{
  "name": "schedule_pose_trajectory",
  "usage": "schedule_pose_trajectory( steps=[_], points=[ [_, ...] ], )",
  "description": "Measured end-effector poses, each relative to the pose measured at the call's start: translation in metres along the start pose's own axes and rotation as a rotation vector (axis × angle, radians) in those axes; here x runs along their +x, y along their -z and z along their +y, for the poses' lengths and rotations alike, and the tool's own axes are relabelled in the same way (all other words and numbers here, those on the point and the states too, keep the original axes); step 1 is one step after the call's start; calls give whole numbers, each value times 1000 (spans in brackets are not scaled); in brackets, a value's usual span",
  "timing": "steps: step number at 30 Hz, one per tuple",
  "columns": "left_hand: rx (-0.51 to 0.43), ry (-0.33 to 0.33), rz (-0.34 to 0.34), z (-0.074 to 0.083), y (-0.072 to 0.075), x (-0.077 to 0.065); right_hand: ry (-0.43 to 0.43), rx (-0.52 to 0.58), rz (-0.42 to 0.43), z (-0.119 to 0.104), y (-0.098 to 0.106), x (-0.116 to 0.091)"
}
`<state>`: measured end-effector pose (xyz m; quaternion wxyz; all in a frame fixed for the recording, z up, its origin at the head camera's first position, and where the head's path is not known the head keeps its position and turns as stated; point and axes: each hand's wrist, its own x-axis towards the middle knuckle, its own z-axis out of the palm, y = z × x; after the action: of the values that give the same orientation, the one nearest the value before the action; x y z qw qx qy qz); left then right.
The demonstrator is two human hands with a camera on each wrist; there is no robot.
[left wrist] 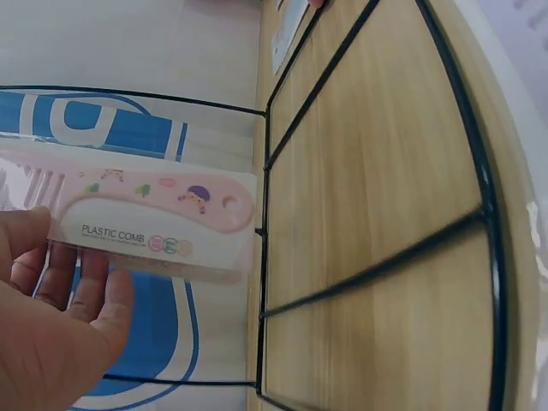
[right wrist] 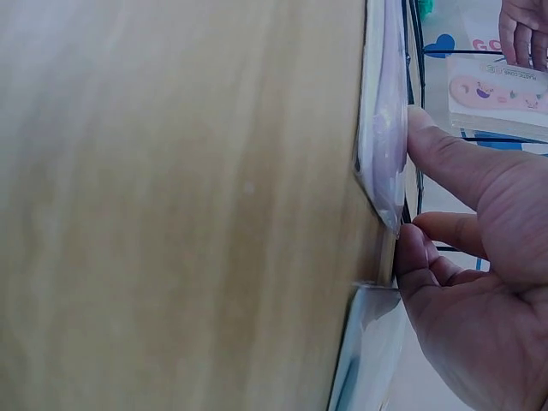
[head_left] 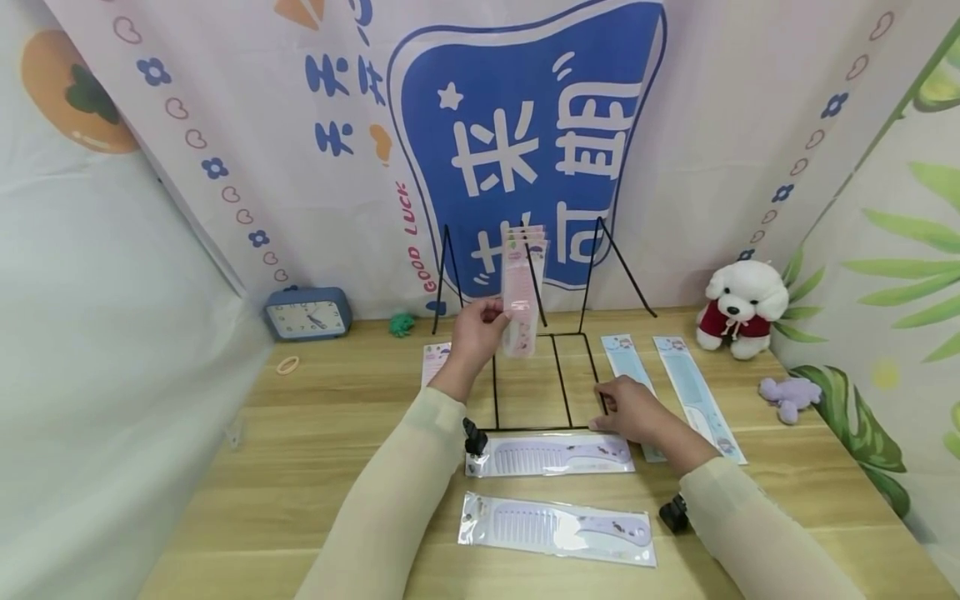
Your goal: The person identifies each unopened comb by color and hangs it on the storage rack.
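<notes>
A black wire rack [head_left: 496, 392] stands on the table, its hook bearing several packaged pink combs [head_left: 519, 287]. My left hand [head_left: 474, 337] pinches the edge of the front pink comb's pack, whose printed handle end shows in the left wrist view. My right hand [head_left: 637, 410] grips the front right corner of the rack's base; in the right wrist view its thumb and fingers [right wrist: 441, 154] meet the wire. Just before the rack lies a packaged purple comb [head_left: 551, 457], with another purple comb [head_left: 555, 529] nearer me. Two packaged blue combs, one left [head_left: 628, 357] and one right [head_left: 686, 387], lie beside my right hand.
Partly behind my left arm lies another pink pack [head_left: 435, 358]. A blue clock [head_left: 309, 314], a small green toy [head_left: 401, 325] and a beige ring [head_left: 287, 365] are at left. A plush dog [head_left: 742, 308] and a purple toy [head_left: 790, 395] sit at right. A printed cloth [head_left: 675, 183] hangs behind.
</notes>
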<state>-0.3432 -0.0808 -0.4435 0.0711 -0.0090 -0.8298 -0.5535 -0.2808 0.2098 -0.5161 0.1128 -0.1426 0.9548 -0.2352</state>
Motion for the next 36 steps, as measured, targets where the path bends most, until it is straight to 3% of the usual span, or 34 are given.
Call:
schedule_pose_trajectory(
  steps=[3, 7, 10, 13, 16, 18, 27, 36],
  points=[
    [55, -3, 5, -10, 9, -7, -3, 4, -9, 0, 0, -1],
    [272, 37, 0, -28, 29, -22, -10, 2, -18, 1, 1, -4],
    [503, 119, -29, -42, 44, -33, -9, -3, -14, 3, 2, -5],
    [640, 223, -73, -54, 55, -43, -4, -1, -12, 3, 3, -6],
    [678, 313, -104, -64, 60, -52, -1, 2, -11, 3, 3, -7],
    [695, 336, -110, -69, 63, -57, 1, 0, -10, 2, 4, -7],
    [835, 306, -116, -74, 92, -61, -12, 9, -10, -1, 2, -5],
    [683, 433, -139, -85, 109, -60, 9, 6, -12, -4, 3, -4]
  ],
)
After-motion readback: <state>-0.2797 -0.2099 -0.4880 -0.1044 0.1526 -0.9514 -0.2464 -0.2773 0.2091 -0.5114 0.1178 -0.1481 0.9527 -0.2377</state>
